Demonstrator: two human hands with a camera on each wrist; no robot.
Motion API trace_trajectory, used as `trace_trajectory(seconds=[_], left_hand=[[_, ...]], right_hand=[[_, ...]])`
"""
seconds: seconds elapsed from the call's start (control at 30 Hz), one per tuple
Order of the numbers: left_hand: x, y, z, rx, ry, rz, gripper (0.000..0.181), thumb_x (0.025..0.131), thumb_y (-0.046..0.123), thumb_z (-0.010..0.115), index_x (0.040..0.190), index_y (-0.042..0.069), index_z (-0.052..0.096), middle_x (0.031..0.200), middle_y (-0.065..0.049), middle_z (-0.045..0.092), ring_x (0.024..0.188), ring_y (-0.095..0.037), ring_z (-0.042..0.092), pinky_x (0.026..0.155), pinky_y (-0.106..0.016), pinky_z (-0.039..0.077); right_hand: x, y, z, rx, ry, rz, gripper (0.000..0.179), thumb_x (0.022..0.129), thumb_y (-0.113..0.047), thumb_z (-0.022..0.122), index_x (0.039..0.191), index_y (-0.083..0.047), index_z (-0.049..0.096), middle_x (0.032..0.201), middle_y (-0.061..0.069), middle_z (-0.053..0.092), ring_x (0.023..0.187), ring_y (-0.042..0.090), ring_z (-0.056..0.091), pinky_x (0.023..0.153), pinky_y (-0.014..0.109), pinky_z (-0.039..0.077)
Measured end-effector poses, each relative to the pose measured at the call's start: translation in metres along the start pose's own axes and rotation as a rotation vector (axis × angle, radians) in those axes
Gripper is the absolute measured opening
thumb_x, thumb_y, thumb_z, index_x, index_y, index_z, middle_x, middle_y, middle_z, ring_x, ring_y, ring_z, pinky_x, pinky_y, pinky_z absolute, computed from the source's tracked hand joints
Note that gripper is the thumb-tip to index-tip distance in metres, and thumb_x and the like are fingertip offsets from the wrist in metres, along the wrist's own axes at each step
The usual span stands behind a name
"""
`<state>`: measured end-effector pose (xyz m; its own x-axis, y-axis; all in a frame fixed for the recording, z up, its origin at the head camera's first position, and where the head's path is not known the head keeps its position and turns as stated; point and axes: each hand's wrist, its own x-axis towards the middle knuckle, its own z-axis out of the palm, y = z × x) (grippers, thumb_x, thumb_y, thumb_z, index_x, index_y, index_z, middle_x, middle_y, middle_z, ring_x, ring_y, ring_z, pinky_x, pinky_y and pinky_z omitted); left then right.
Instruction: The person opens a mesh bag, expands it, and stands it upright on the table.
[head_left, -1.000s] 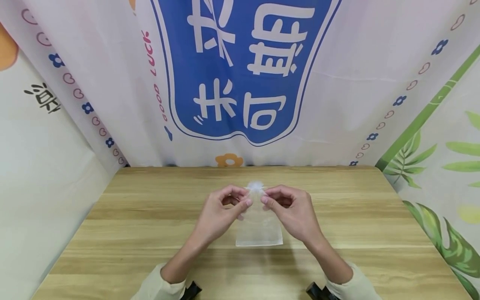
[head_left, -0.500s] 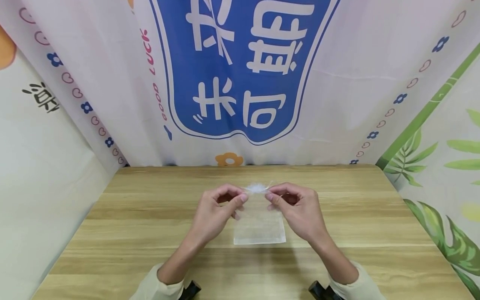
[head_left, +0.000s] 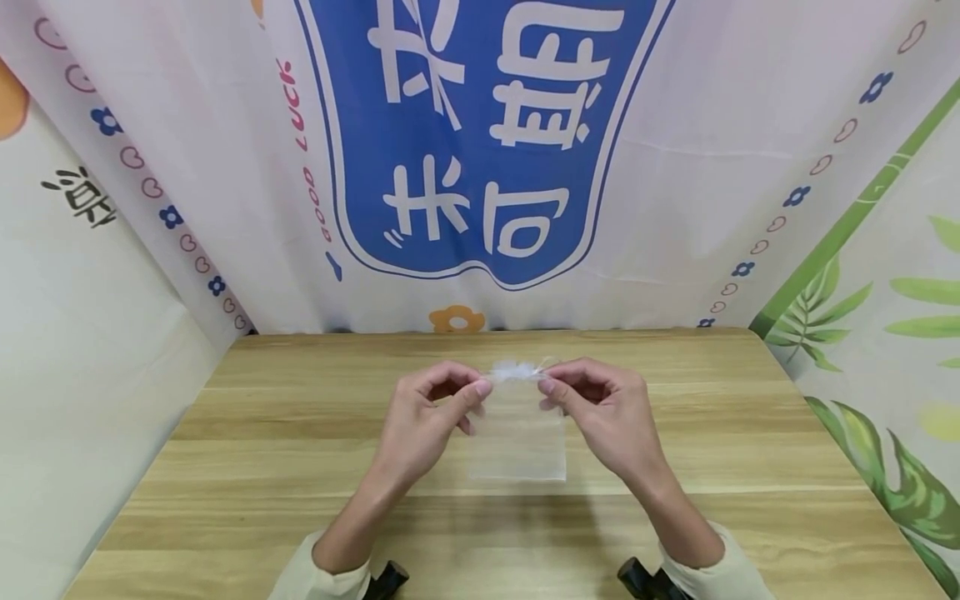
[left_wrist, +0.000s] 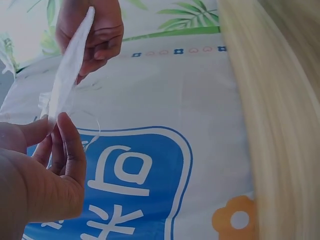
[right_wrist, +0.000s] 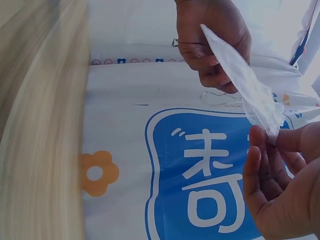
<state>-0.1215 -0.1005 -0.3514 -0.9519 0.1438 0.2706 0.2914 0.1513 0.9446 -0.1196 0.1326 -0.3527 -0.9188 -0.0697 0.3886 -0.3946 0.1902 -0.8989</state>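
A sheer white organza drawstring bag [head_left: 521,437] is held up above the table between both hands, its neck gathered into a ruffle at the top. My left hand [head_left: 431,417] pinches the left side of the neck between thumb and fingers. On the opposite side, my right hand [head_left: 611,417] pinches the neck the same way. Seen edge-on in the left wrist view, the bag [left_wrist: 70,65] looks flat and thin. Thin cord loops stick out near the right fingertips in the head view. In the right wrist view the bag [right_wrist: 240,75] slants between the hands.
The wooden table [head_left: 300,467] spreads out under the hands. A white printed curtain [head_left: 675,208] stands along its back edge, with leaf-patterned cloth [head_left: 885,333] on the right. Black wrist straps [head_left: 386,579] show at the sleeves.
Both hands have drawn apart sideways and risen slightly. The gathered neck has spread wider between them, and the bag's bottom edge sits a little higher.
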Motion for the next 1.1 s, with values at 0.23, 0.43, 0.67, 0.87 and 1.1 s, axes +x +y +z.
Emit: trace_trajectory(seconds=[0.23,0.43,0.67,0.87,1.1], left_hand=[[0.003,0.007,0.001,0.030,-0.013,-0.009,0.010,0.100,0.013,0.077,0.105,0.004,0.078,0.095,-0.019,0.072,0.078,-0.021,0.069,0.062,-0.031,0.065],[0.006,0.013,0.001,0.109,-0.032,-0.012,0.016,0.099,0.016,0.079,0.113,0.008,0.078,0.099,-0.012,0.076,0.081,-0.024,0.070,0.063,-0.028,0.064],[0.009,0.016,0.004,0.136,-0.021,0.063,0.010,0.099,0.014,0.079,0.106,0.007,0.078,0.089,-0.009,0.075,0.074,-0.017,0.067,0.058,-0.024,0.060],[0.009,0.015,0.004,0.186,-0.046,0.101,0.007,0.098,0.012,0.079,0.105,0.009,0.078,0.088,-0.006,0.075,0.073,-0.015,0.066,0.060,-0.024,0.061],[0.010,0.014,0.003,0.144,-0.057,0.131,0.005,0.099,0.009,0.077,0.103,0.006,0.078,0.087,-0.009,0.076,0.074,-0.018,0.069,0.060,-0.030,0.064]], right_hand=[[0.002,-0.004,-0.005,-0.019,-0.013,0.010,0.008,0.097,-0.006,0.079,0.105,-0.004,0.080,0.094,0.014,0.079,0.073,0.014,0.077,0.061,0.023,0.059],[0.007,-0.007,-0.009,-0.046,-0.050,0.032,0.010,0.098,-0.009,0.078,0.108,-0.004,0.079,0.090,0.014,0.079,0.074,0.013,0.077,0.063,0.025,0.061],[0.010,-0.013,-0.004,-0.087,-0.077,0.000,0.017,0.099,-0.011,0.079,0.113,-0.003,0.079,0.091,0.012,0.080,0.077,0.010,0.076,0.068,0.024,0.063],[0.011,-0.015,-0.002,-0.129,-0.078,-0.037,0.012,0.098,-0.013,0.079,0.109,-0.006,0.080,0.087,0.007,0.080,0.073,0.011,0.075,0.065,0.025,0.063],[0.011,-0.013,-0.001,-0.116,-0.082,-0.046,0.008,0.098,-0.010,0.079,0.105,-0.008,0.080,0.088,0.005,0.080,0.071,0.013,0.076,0.062,0.027,0.062]])
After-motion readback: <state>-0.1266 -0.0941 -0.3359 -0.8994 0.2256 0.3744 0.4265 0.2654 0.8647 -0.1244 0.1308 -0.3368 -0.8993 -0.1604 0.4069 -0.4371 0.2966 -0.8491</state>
